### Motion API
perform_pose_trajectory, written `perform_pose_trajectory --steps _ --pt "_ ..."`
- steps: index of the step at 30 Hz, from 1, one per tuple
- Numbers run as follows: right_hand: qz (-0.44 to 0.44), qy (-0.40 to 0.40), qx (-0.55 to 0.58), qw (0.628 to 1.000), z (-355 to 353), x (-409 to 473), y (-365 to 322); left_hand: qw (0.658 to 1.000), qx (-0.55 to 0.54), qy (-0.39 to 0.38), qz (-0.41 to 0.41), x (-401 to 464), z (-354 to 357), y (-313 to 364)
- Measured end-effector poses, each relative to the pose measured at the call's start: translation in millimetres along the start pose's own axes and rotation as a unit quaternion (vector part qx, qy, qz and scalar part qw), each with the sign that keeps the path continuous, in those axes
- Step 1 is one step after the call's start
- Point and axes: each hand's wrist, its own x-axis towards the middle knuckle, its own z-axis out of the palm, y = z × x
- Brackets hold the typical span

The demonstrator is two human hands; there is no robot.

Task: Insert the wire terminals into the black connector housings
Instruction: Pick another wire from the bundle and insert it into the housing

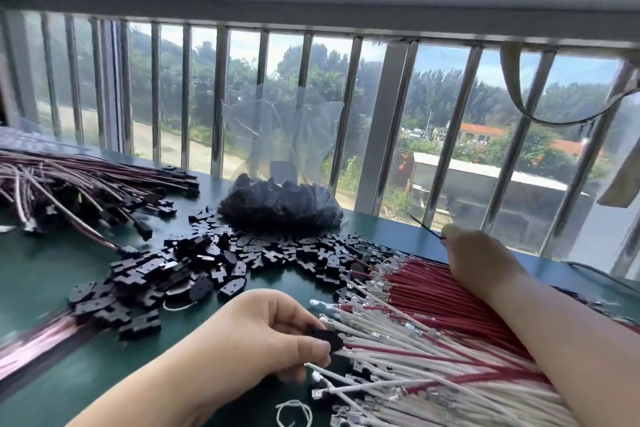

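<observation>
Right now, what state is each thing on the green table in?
Left hand: pinches one black connector housing.
Right hand: raised, holds a thin dark wire.
Clear plastic bag of housings: open at top.
Loose black housings: scattered pile.
Red and white wires: fanned out, unassembled.

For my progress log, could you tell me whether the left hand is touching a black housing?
Touching: the head view shows the left hand pinching a black housing.

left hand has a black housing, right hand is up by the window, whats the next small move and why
Probably bring the right hand back to the red and white terminal wires and pick one: the left hand pinches a black plastic connector housing with no wire visibly in it.
</observation>
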Motion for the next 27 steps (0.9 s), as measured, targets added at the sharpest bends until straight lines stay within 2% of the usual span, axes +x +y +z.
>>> perform_pose_trajectory --steps 2,4,6,8,12,14,21,27 --pt "-0.04 0.127 0.077 0.988 -16.6 -3.9 -4.9 1.0 0.0 0.004 -0.001 0.4 0.0 -0.4" --pt "-0.051 0.262 0.197 0.943 -47.6 -6.8 -16.1 1.0 -0.004 -0.001 0.001 -0.2 0.6 -0.3" --pt "-0.05 0.297 0.309 0.902 -81.9 -16.8 -29.6 1.0 -0.006 -0.01 0.009 -1.4 1.2 0.3" --pt "-0.079 0.234 0.367 0.897 -110.4 -40.1 -48.3 1.0 -0.011 -0.013 0.018 -2.3 0.3 1.2" --pt "-0.084 -0.011 0.374 0.924 -128.7 -94.8 -79.1 0.998 -0.025 -0.026 0.047 -2.4 -1.9 1.0" --pt "-0.095 -0.079 0.371 0.92 -121.6 -110.5 -89.2 0.997 -0.027 -0.034 0.06 -2.2 -2.0 -0.4" --pt "-0.107 -0.084 0.4 0.906 -111.7 -117.8 -102.6 0.995 -0.027 -0.042 0.088 -3.3 -3.4 0.9" --pt "-0.079 -0.09 0.431 0.894 -108.7 -121.8 -104.0 0.995 -0.03 -0.027 0.092 -6.6 -0.1 6.6"
